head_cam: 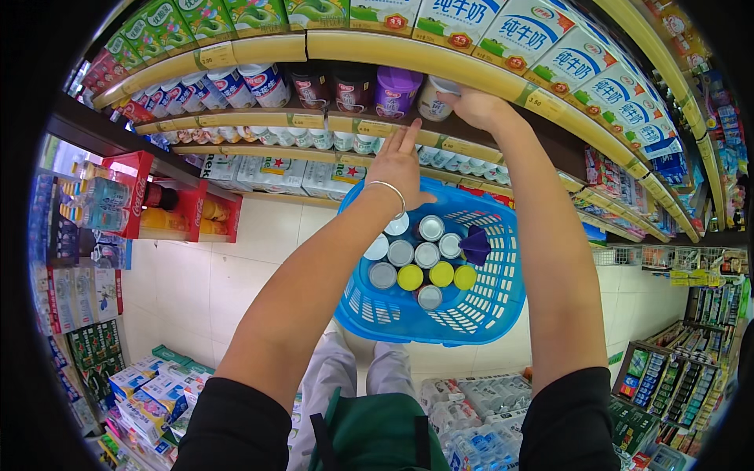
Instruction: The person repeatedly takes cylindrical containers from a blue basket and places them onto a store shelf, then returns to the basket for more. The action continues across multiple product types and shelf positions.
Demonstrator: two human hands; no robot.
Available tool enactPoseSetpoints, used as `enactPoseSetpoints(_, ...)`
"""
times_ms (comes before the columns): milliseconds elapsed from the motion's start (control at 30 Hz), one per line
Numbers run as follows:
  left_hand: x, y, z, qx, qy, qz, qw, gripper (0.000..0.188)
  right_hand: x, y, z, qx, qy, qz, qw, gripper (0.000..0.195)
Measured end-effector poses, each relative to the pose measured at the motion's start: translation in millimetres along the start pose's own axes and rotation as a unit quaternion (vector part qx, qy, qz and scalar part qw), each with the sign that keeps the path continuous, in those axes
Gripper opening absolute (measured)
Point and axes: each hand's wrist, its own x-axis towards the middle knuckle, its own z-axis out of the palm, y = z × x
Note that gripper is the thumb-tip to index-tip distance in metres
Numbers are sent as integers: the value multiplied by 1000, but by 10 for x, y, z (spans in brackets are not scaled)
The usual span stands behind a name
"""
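My right hand (476, 107) reaches onto a shelf and is around the right side of a white-lidded can (436, 99). Directly left of that can stands a can with a purple lid (399, 91), followed by dark cans (353, 88). My left hand (400, 168), a bangle on its wrist, is spread with nothing in it, its fingertips near the shelf's price rail. Below it is a blue plastic basket (389, 329) holding several upright cans (427, 255), some with yellow lids (441, 274), and a crumpled purple item (475, 245). What supports the basket is hidden.
Milk cartons (524, 35) line the shelf above, whose yellow price rail (412, 50) overhangs my right hand. Lower shelves hold small bottles (321, 138) and boxed drinks (271, 175). A red drinks rack (141, 194) stands left; wrapped bottle packs (477, 412) are stacked near my legs.
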Motion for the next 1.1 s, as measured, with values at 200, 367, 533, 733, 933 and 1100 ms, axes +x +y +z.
enactPoseSetpoints(200,2,0,-22,-10,1,3,1000,105,36,112,65,-21,-10,-14,1000,53)
enactPoseSetpoints(367,2,5,8,-9,2,-2,1000,106,53,133,22,-2,-54,-15,998,55)
enactPoseSetpoints(533,-13,26,-20,-11,1,-8,1000,105,-27,103,74,13,-19,-46,999,55)
enactPoseSetpoints(733,-19,32,11,4,16,-7,1000,106,182,6,72,-62,1,40,997,46)
enactPoseSetpoints(933,43,102,-3,20,5,4,1000,107,165,95,70,-58,-15,19,998,44)
enactPoseSetpoints(1100,-187,-136,74,6,69,46,997,103,-490,-137,264,81,186,-59,977,56)
